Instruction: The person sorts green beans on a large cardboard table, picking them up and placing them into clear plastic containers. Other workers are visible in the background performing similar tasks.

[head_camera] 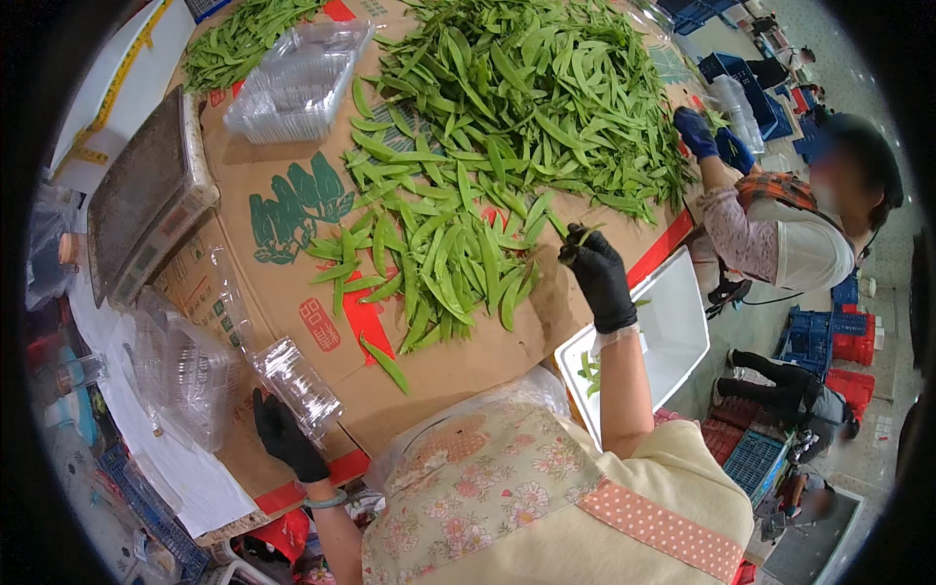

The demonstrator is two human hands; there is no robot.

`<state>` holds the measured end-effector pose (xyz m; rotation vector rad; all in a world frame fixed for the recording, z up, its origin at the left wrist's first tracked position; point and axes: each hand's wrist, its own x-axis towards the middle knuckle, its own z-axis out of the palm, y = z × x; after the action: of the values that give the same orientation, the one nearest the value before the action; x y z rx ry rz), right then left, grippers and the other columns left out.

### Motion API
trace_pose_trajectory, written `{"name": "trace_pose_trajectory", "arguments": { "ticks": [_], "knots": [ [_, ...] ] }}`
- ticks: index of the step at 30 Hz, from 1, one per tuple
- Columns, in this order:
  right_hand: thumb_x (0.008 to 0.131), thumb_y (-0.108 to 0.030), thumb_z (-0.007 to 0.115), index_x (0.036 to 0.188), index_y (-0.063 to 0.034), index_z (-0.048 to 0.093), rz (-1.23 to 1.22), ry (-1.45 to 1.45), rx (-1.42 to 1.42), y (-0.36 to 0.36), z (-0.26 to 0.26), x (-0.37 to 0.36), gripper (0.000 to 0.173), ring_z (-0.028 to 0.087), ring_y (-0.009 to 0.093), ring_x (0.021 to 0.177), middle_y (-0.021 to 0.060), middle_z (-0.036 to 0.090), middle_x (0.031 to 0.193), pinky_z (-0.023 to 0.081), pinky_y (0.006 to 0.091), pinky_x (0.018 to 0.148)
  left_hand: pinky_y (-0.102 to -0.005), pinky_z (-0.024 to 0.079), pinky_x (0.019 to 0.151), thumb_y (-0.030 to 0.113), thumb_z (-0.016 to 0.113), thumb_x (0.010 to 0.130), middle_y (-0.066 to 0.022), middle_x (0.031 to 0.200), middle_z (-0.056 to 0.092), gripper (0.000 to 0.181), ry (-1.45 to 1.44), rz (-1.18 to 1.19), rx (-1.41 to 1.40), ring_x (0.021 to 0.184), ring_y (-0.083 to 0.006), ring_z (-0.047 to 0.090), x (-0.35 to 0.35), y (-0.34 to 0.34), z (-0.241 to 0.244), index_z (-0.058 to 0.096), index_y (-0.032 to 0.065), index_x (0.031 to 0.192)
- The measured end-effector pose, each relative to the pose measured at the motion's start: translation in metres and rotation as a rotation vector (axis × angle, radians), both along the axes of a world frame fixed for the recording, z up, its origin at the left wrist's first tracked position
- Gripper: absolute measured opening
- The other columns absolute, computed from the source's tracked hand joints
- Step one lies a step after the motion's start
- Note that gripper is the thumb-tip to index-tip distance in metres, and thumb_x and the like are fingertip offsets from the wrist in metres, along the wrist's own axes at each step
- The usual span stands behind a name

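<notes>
A large heap of flat green pea pods (541, 95) covers the far part of the cardboard-topped table, with a looser spread of pods (446, 263) nearer me. My right hand (596, 274), in a black glove, is raised at the table's right edge; its fingers are closed on a pea pod (589, 232). My left hand (281, 431), also black-gloved, rests at the near left beside an empty clear plastic clamshell box (298, 387). Whether its fingers grip the box's edge is not plain. A single pod (385, 363) lies apart near the front.
Stacked clear plastic boxes (289, 91) stand at the far left, and more (186, 365) lie beside a weighing scale (146, 190). A white foam box (669, 329) holding some pods sits below the right edge. A co-worker (790, 212) in blue gloves stands at the right.
</notes>
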<state>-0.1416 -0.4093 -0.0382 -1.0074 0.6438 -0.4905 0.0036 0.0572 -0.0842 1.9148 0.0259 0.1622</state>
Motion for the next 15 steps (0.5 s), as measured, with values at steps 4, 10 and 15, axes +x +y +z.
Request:
{"name": "trace_pose_trajectory", "arguments": {
  "ticks": [4, 10, 15],
  "knots": [
    [0.081, -0.009, 0.058, 0.112, 0.0027, 0.055, -0.019, 0.263, -0.239, -0.01, 0.014, 0.023, 0.033, 0.058, 0.017, 0.08, 0.0073, 0.061, 0.092, 0.047, 0.0285, 0.073, -0.0294, 0.041, 0.09, 0.002, 0.052, 0.087, -0.0121, 0.121, 0.054, 0.031, 0.045, 0.02, -0.034, 0.102, -0.018, 0.053, 0.004, 0.007, -0.007, 0.052, -0.0059, 0.117],
    [0.071, -0.025, 0.072, 0.111, -0.0065, 0.056, -0.119, 0.635, -1.221, 0.006, -0.036, 0.094, 0.047, 0.06, 0.027, 0.09, 0.0169, 0.061, 0.102, 0.047, 0.034, 0.077, -0.0295, 0.041, 0.089, 0.001, 0.052, 0.086, -0.0123, 0.119, 0.055, 0.032, 0.024, -0.004, 0.011, 0.101, -0.0186, 0.054, 0.006, 0.009, -0.009, 0.051, -0.0063, 0.117],
    [0.073, -0.014, 0.069, 0.119, -0.0165, 0.054, 0.213, 0.584, -1.12, 0.01, -0.016, 0.082, 0.049, 0.061, 0.024, 0.087, 0.0124, 0.062, 0.098, 0.047, 0.0321, 0.077, -0.0291, 0.042, 0.089, 0.001, 0.052, 0.085, -0.0122, 0.119, 0.055, 0.036, -0.041, 0.0, 0.118, 0.101, -0.0183, 0.054, 0.002, 0.0, 0.004, 0.049, -0.0047, 0.121]
  ]
}}
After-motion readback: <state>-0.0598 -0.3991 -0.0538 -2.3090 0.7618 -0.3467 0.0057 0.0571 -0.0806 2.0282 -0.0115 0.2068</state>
